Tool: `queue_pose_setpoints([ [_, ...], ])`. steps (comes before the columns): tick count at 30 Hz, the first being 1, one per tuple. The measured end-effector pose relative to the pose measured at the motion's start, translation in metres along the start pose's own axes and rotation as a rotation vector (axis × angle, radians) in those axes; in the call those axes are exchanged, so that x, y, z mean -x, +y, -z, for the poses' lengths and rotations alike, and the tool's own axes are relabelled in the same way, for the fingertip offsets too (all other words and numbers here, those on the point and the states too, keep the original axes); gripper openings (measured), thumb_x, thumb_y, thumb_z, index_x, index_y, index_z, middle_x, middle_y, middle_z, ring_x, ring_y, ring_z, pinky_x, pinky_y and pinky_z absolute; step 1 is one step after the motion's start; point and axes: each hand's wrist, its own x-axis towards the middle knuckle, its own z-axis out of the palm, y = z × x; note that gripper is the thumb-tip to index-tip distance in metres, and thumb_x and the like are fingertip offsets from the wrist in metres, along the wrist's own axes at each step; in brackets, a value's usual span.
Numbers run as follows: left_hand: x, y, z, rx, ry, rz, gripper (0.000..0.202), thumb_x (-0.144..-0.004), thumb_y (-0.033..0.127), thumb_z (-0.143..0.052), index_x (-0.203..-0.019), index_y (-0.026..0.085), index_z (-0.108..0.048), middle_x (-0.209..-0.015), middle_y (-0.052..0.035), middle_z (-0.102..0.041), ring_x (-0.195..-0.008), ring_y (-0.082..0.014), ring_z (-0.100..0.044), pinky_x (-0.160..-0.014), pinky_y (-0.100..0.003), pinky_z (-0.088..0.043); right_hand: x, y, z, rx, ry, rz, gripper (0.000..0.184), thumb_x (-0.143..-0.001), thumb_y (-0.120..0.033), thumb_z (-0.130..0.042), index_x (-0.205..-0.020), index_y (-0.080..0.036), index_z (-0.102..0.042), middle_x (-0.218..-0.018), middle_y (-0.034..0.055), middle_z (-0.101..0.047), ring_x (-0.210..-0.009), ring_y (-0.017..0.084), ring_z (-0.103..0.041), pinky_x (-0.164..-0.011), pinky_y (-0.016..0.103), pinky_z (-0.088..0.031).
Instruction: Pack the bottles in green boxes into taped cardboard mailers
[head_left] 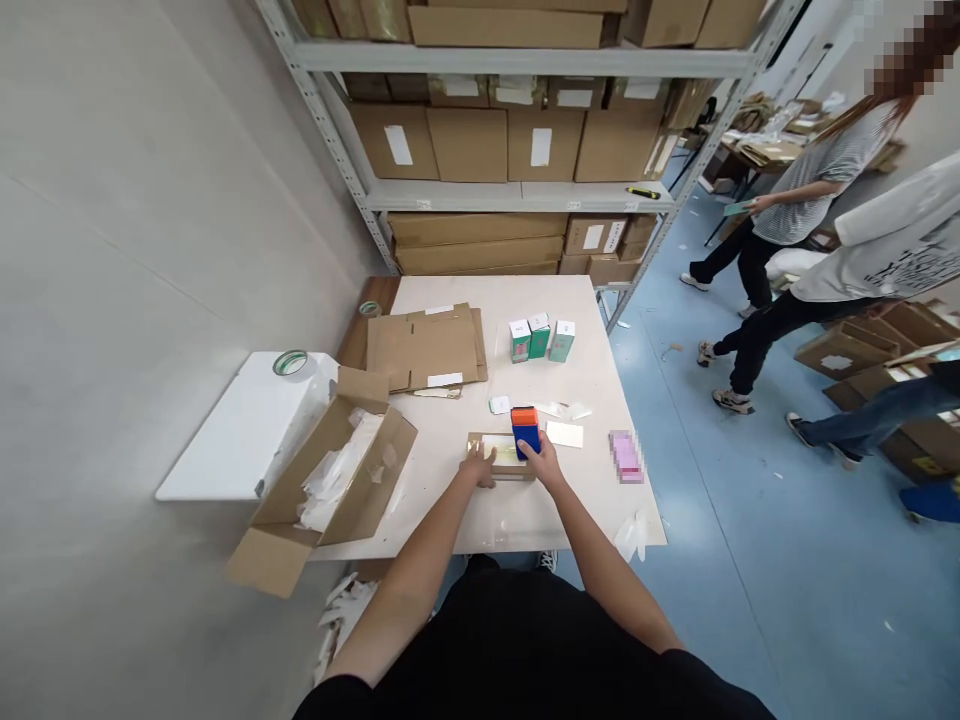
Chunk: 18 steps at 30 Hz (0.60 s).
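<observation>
A small brown cardboard box [513, 471] lies on the pale table in front of me, with a whitish label or sheet and a yellow-green streak on top. My left hand [478, 467] rests on the box's left end, fingers apart and pressing down. In my right hand [544, 462], the fingers are wrapped round a blue block-shaped tool with an orange top [526, 432]. It stands over the box's right part; its exact kind is unclear. A white card [565, 434] lies just right of the box, and a small white piece [499, 405] sits behind it.
Flattened cartons [424, 348] and several green-white boxes [538, 337] lie farther back. An open carton [352, 465] with white plastic stands left, near a tape roll [290, 362]. A pink item [626, 456] is at right. Shelving [517, 195] stands behind; people are at right.
</observation>
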Motion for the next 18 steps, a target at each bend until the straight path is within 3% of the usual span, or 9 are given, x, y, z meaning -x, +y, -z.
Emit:
queue_pose_setpoints([
  [4,0.012,-0.001,0.0,0.035,0.013,-0.025,0.121,-0.069,0.045,-0.08,-0.168,0.028,-0.013,-0.173,-0.015,0.011,-0.158,-0.0439,0.013,-0.118,-0.073,-0.021,0.0,0.001,-0.034,-0.169,-0.053,-0.032,0.053,-0.075,-0.058,-0.079,-0.111,-0.022,-0.066,-0.108,0.0069,-0.075,-0.105,0.028,-0.069,-0.098,0.043,-0.055],
  [9,0.031,-0.016,-0.003,0.182,0.028,-0.157,0.114,-0.075,0.046,-0.076,-0.167,0.034,-0.011,-0.174,-0.0104,0.009,-0.159,-0.0395,0.008,-0.119,-0.069,-0.027,0.004,0.018,-0.031,-0.104,-0.229,-0.091,0.062,-0.063,-0.055,-0.089,-0.111,-0.022,-0.068,-0.104,0.0077,-0.077,-0.1,0.03,-0.071,-0.097,0.049,-0.055],
  [11,0.037,-0.023,-0.002,0.275,0.064,-0.179,0.104,-0.077,0.036,-0.074,-0.166,0.035,-0.02,-0.175,-0.0082,-0.002,-0.161,-0.0371,-0.001,-0.119,-0.063,-0.032,0.004,0.02,-0.025,-0.061,-0.267,-0.089,0.062,-0.064,-0.054,-0.089,-0.113,-0.021,-0.069,-0.105,0.0081,-0.077,-0.1,0.03,-0.071,-0.097,0.048,-0.055],
  [14,0.043,-0.031,0.009,0.449,0.199,-0.174,0.074,-0.085,0.026,-0.066,-0.156,0.03,-0.047,-0.169,-0.0073,-0.032,-0.155,-0.0331,-0.032,-0.12,-0.049,-0.038,0.003,0.023,-0.019,-0.031,-0.284,-0.089,0.06,-0.067,-0.055,-0.088,-0.114,-0.021,-0.069,-0.108,0.0081,-0.076,-0.103,0.03,-0.07,-0.099,0.047,-0.054],
  [16,0.045,-0.033,0.024,0.554,0.329,-0.176,0.056,-0.095,0.03,-0.054,-0.15,0.024,-0.056,-0.16,-0.0083,-0.049,-0.146,-0.0283,-0.047,-0.119,-0.04,-0.04,0.002,0.026,-0.018,-0.039,-0.3,-0.088,0.06,-0.066,-0.054,-0.089,-0.114,-0.022,-0.069,-0.108,0.0076,-0.076,-0.103,0.029,-0.07,-0.1,0.048,-0.053],
  [18,0.047,-0.031,0.044,0.7,0.469,-0.245,0.053,-0.102,0.039,-0.043,-0.149,0.021,-0.057,-0.154,-0.0086,-0.056,-0.142,-0.0253,-0.053,-0.117,-0.035,-0.04,0.001,0.031,-0.019,-0.048,-0.323,-0.081,0.061,-0.066,-0.052,-0.09,-0.115,-0.022,-0.069,-0.108,0.0066,-0.075,-0.102,0.028,-0.069,-0.1,0.047,-0.052],
])
